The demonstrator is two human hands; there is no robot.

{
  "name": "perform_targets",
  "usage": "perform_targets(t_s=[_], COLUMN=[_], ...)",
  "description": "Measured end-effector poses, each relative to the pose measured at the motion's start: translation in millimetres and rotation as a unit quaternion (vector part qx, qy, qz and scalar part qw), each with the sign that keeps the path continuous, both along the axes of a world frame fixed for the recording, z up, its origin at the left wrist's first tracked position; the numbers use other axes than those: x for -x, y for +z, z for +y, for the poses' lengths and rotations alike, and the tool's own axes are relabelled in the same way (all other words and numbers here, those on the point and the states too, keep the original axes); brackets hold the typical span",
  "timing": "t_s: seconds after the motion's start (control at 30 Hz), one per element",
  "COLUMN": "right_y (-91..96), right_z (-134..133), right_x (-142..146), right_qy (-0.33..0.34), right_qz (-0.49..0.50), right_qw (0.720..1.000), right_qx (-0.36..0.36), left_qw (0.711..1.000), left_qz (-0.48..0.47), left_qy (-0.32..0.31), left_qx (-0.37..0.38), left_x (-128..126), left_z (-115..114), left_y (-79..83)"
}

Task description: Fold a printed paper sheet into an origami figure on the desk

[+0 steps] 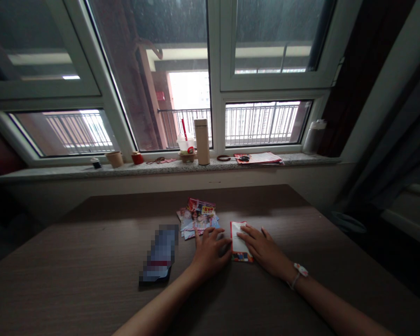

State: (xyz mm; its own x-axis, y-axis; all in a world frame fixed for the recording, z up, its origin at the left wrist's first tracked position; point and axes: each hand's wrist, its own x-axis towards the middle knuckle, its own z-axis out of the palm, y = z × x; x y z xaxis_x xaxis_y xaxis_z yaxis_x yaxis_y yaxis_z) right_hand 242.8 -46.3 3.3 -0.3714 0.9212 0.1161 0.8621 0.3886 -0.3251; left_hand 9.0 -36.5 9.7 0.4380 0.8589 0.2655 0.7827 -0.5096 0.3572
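A brown wooden table fills the lower frame, below a granite windowsill and large windows. At lower center right, a small white paper with a red border lies flat on the table. The right hand rests on it palm down, fingers extended and slightly apart, not pinching. The left hand is loosely curled, fingers apart; whether its thumb and index tips touch the paper's left edge is unclear. Even, light pressure from the right fingers should keep the sheet flat, with the left fingertips best placed to steady that edge. Just beyond the left hand, at center, colorful leaflets lie in an untidy pile; left of it is a pixelated, phone-shaped object. On the sill, upper center, stands a beige tumbler, with scissors to its right.
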Motion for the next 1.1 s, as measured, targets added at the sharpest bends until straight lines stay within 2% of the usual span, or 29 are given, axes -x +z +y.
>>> perform_targets(t_s=[0.3,0.4,0.57,0.8,1.1], right_y=[-3.6,-2.7,-0.9,3.3,-2.0], right_z=[1,1,1,-1,0], right_x=[-1,0,1,1,1], right_qy=[0.007,0.006,0.000,-0.002,-0.017], right_qz=[0.003,0.011,0.013,0.012,0.021], right_qw=[1.000,1.000,1.000,1.000,1.000], right_qx=[-0.021,-0.025,-0.018,-0.009,-0.012], left_qw=[0.994,0.995,0.994,0.994,0.994], left_qz=[0.078,0.082,0.077,0.078,0.073], left_qy=[-0.072,-0.052,-0.058,-0.062,-0.055], left_qx=[-0.020,-0.025,-0.050,-0.041,-0.061], left_x=[-13,-18,-17,-15,-17], left_z=[23,27,28,28,29], left_y=[5.5,1.1,-5.5,-4.9,-4.4])
